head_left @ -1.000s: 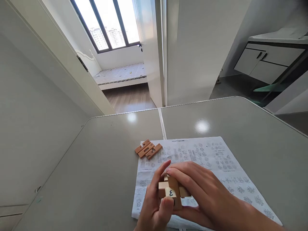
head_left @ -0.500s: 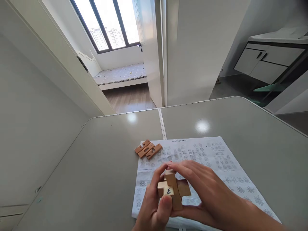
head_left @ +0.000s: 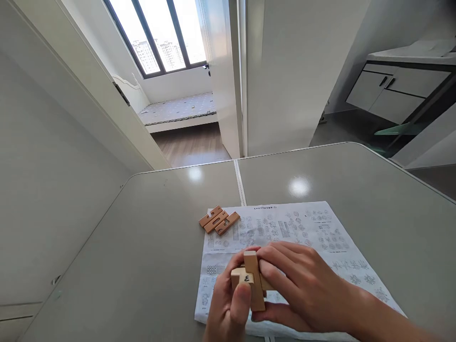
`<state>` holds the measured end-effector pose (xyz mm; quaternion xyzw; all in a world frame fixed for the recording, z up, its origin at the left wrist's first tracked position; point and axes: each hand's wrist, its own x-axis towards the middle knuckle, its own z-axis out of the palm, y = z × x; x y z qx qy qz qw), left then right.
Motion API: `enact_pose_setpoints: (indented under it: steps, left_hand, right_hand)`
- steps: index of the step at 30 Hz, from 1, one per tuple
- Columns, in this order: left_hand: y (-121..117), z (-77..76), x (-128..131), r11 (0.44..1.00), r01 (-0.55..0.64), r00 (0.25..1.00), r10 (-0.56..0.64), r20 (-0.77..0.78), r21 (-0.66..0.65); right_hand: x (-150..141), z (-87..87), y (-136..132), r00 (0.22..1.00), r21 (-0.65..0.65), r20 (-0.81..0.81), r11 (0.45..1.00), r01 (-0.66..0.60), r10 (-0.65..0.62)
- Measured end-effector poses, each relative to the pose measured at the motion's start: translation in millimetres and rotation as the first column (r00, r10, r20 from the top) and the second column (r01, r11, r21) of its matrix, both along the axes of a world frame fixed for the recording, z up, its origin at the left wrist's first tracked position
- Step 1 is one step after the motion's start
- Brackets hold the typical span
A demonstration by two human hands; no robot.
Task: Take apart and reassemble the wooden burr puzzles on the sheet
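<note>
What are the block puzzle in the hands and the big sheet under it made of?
The pale tan block puzzle looks like smooth, sanded wood, going by its tan colour and soft sheen. The large white printed sheet seems to be thin matte paper, since it shows creases, though thin cloth isn't ruled out.

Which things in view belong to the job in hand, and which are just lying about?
Apparently in the job:
Wooden block assembly, between left hand and right hand
Printed sheet beneath
Three flat wooden pieces, probably

Just around:
Bed
White cabinet
Open door
</note>
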<state>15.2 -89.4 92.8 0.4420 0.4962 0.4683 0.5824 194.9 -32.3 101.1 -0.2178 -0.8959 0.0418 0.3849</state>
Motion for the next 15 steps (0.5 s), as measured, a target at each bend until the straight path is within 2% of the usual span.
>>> enact_pose_setpoints:
  steps: [6, 9, 12, 13, 15]
  left_hand:
    - [-1.0, 2.7, 1.3, 0.998, 0.050, 0.999, -0.049, -0.015, 0.050]
    - [0.6, 1.9, -4.4, 0.990, 0.111, 0.989, -0.101, -0.113, 0.087]
    - [4.9, 3.7, -15.2, 0.951, 0.253, 0.934, -0.192, -0.300, 0.179]
    - [6.8, 5.1, -19.7, 0.935, 0.282, 0.899, -0.179, -0.400, 0.215]
    - [11.1, 9.3, -28.8, 0.903, 0.250, 0.806, 0.006, -0.592, 0.349]
  right_hand:
    - [0.7, -3.7, 1.7, 0.999, 0.064, -0.016, 0.997, -0.034, 0.035]
    - [1.4, -1.8, 2.8, 0.999, 0.087, -0.010, 0.996, -0.038, 0.039]
    - [2.0, -0.5, 4.8, 0.999, 0.043, 0.008, 0.998, -0.039, 0.039]
    - [2.5, -0.3, 5.6, 0.999, 0.027, 0.022, 0.999, -0.034, 0.034]
    - [4.2, 0.2, 6.9, 0.998, 0.016, 0.053, 1.000, -0.017, 0.016]
